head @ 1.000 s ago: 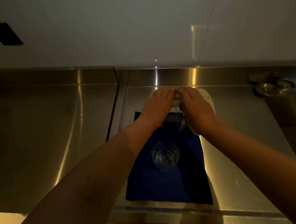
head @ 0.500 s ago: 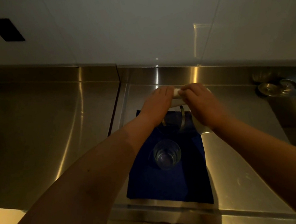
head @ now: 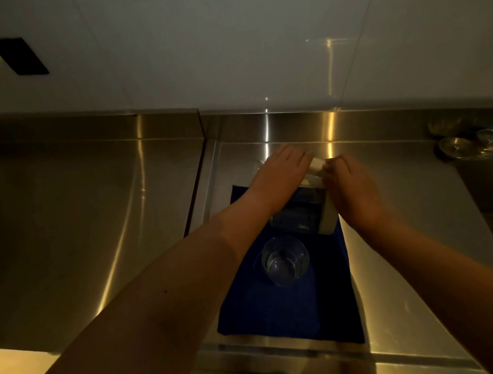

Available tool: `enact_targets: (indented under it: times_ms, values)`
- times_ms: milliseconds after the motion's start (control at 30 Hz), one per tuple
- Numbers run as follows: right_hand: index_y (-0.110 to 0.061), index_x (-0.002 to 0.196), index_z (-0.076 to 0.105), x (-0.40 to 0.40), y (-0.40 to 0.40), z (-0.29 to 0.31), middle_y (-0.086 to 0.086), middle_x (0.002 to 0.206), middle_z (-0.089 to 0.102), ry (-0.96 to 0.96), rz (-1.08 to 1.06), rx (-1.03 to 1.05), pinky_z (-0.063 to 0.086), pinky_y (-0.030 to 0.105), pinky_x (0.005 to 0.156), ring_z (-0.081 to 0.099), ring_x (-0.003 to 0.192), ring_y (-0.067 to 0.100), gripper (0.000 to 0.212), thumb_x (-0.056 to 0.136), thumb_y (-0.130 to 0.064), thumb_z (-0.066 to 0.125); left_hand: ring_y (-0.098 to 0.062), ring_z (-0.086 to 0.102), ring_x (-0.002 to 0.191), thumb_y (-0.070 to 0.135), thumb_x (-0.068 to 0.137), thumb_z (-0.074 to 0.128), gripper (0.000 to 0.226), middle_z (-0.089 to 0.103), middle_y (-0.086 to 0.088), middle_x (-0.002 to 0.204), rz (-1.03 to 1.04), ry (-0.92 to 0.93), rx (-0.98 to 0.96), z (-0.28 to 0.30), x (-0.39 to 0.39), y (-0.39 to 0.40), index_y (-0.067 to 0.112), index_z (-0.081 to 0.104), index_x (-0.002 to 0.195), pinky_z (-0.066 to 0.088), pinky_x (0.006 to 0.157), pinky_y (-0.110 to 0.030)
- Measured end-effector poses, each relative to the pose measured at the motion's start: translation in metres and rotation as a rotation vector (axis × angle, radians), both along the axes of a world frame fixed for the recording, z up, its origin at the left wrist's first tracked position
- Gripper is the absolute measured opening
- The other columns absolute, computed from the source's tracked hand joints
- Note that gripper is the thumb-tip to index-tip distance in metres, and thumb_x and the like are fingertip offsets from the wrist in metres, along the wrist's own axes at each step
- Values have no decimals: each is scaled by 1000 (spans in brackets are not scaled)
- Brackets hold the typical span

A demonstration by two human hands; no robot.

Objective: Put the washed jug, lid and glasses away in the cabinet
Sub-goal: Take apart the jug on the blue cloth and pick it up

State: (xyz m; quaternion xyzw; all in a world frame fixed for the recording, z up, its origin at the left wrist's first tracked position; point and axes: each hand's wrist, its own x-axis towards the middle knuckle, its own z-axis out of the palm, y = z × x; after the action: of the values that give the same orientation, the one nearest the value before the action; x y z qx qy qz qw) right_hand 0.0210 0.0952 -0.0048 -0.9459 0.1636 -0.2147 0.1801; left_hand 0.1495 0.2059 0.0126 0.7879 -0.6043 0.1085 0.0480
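Dim steel kitchen counter [head: 89, 239], seen from above. At centre frame, a dark blue rectangular cloth [head: 288, 303] spread flat on the stainless surface, reaching down to the counter's near edge.

On the cloth, just below centre: a clear round drinking glass [head: 284, 260], standing, mouth or base toward the camera, cannot tell which.

Above the glass, at the cloth's far end: a clear jug [head: 297, 216] with a white lid [head: 314, 167], largely hidden under both hands. Jug tilted or upright, cannot tell.

Left hand [head: 281, 176] reaching in from lower left, fingers straight and laid flat over the top of the jug, touching the white lid. Right hand [head: 352, 188] coming in from lower right, fingers curled, grasping the white lid at its right side. A pale strip of the lid or jug wall showing below the right hand.

Upper right of the frame: a round metal fitting [head: 471, 144] set in the counter. Upper left: a black rectangular plate [head: 18, 56] on the white tiled wall [head: 218, 33].
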Motion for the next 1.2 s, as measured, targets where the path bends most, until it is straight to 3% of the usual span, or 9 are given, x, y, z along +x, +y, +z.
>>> enact_targets:
  times_ms: [100,200,333,433,600,800,1000,1200]
  values:
    - [-3,111,54,-10,-7,-3,14,109,53,44,23,-35,50,44,68,51,90,24,22,90,-8,54,-27,41,125,13,87,59,58,45,-14,136,-15,-11,12,-6,-5,-1,4,36,139,23,110,-33]
    - [-10,124,51,-13,-6,-1,10,121,51,56,-16,110,48,40,84,51,103,22,29,96,-14,46,-27,36,130,11,88,57,60,41,-15,140,-5,2,-9,-8,-7,0,4,32,141,19,112,-33]
    - [-14,139,41,-9,-1,2,4,143,40,130,63,46,30,28,104,37,130,19,40,99,-16,34,-26,23,139,13,90,57,70,26,-15,150,25,34,-11,-12,-6,5,6,16,147,11,114,-31]
    - [-12,139,42,-1,3,8,8,144,41,136,178,-119,25,27,108,37,133,23,44,96,-9,43,-25,14,142,9,91,53,73,15,-14,155,101,63,-50,-16,-5,15,6,8,148,5,114,-29]
    - [0,131,51,9,6,10,21,135,50,97,355,-315,37,41,103,48,124,35,55,79,-1,69,-21,3,144,7,93,50,76,2,-12,157,229,202,-94,-30,-8,35,6,-2,148,3,115,-29]
    - [0,132,50,17,8,13,22,136,48,83,425,-395,40,48,102,45,126,39,56,78,0,65,-22,-3,144,14,96,48,76,-4,-12,157,265,252,-76,-40,-6,42,6,-8,147,0,114,-28]
    - [-2,135,47,23,12,21,21,141,43,129,392,-348,37,48,103,43,128,40,62,76,2,68,-22,13,143,16,95,52,75,11,-10,156,280,446,-144,-34,-8,35,10,1,149,18,116,-35]
    - [5,132,47,22,10,27,25,138,45,104,384,-298,38,48,104,44,127,40,57,78,6,64,-22,39,129,21,98,44,58,36,-12,145,270,587,-269,-30,-9,21,13,16,148,40,103,-38]
